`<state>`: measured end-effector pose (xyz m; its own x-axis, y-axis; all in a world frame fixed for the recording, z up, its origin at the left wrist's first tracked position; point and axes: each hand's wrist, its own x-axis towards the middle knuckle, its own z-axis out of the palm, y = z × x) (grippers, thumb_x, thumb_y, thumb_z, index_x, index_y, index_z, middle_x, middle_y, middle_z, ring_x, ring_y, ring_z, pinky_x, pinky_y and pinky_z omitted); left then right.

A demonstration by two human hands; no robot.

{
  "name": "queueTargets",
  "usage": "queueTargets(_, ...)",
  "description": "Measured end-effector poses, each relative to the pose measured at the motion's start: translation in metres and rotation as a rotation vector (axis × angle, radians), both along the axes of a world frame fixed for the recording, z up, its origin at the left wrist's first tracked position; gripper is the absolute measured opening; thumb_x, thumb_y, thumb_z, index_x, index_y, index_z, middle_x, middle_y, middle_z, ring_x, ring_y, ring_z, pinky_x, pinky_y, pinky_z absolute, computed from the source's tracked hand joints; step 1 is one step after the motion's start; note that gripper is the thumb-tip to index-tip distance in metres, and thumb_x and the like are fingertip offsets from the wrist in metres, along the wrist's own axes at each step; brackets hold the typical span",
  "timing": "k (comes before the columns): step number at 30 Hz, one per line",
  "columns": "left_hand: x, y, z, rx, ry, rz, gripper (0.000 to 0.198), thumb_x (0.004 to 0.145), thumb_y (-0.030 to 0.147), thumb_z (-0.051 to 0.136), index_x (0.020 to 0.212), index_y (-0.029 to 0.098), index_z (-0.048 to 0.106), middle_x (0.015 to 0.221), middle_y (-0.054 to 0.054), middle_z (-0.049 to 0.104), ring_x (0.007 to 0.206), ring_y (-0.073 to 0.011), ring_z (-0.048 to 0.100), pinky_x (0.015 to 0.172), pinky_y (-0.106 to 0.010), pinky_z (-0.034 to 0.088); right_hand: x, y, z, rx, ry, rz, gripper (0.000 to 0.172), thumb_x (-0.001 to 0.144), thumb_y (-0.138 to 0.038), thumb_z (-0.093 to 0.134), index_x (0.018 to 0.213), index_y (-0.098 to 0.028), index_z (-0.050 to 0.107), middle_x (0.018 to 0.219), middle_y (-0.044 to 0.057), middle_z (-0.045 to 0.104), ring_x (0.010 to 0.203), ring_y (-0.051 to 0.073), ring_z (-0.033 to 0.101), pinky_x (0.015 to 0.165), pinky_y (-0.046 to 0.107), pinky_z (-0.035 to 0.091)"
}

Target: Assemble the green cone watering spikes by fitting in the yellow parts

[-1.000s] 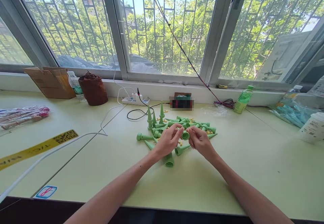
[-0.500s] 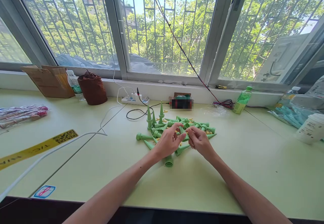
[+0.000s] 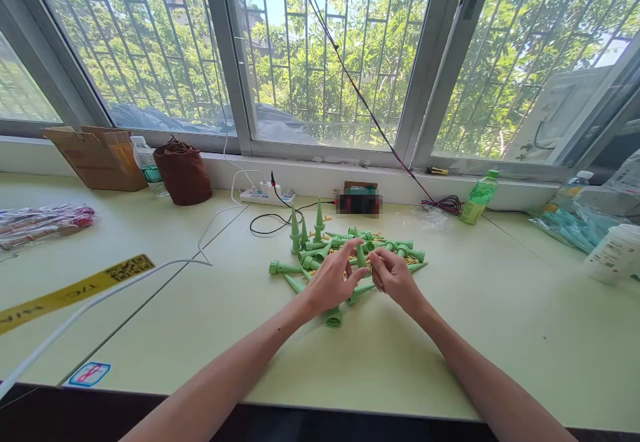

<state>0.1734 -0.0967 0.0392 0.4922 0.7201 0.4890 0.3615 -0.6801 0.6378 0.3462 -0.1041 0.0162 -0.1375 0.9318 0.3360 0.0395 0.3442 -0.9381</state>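
My left hand (image 3: 333,279) has its thumb and fingers curled around a green plastic watering spike (image 3: 361,254), whose narrow tip points upward. Close by on the right, my right hand (image 3: 395,273) is pinched at the lower end of that spike. What sits between its fingertips is too small to make out. Around both hands lies a pile of similar green spikes (image 3: 313,255), with small yellow pieces (image 3: 327,218) scattered among them. A few spikes (image 3: 319,223) stand upright at the back left of the pile. One with an open threaded end (image 3: 333,317) lies below my left wrist.
Along the window side are a cardboard box (image 3: 97,159), a brown drawstring bag (image 3: 183,172), a power strip (image 3: 267,195) and a green bottle (image 3: 479,197). A white cup (image 3: 613,253) is at the right. A white cable (image 3: 115,289) crosses the table's left side.
The spike in my left hand has turned from a slanted pose to tip-up. Both hands have stayed in nearly the same place.
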Motion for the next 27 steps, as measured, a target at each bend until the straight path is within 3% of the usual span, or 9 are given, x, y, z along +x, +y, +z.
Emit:
queueTargets(9,-0.0005,0.0014,-0.0023,0.036,0.003,0.0,0.052,0.09,0.023,0.052,0.138,0.025,0.034,0.103,-0.005,0.06,0.057,-0.0093,0.057,0.059,-0.023,0.047,-0.0001,-0.0012,0.001,0.014,0.016,-0.002,0.033,0.09,-0.053,0.055,0.083,-0.021,0.05,0.047,-0.009,0.038,0.037,0.008,0.033,0.036,0.022,0.028)
queueTargets(27,-0.0008,0.0012,-0.0023,0.03,0.035,-0.005,0.05,0.09,0.022,0.05,0.138,0.026,0.036,0.091,-0.002,0.06,0.058,-0.0111,0.054,0.057,-0.023,0.045,0.001,0.0002,0.0001,0.03,-0.075,-0.102,0.038,0.087,-0.056,0.057,0.079,-0.02,0.054,0.05,-0.006,0.043,0.039,0.01,0.037,0.038,0.023,0.03)
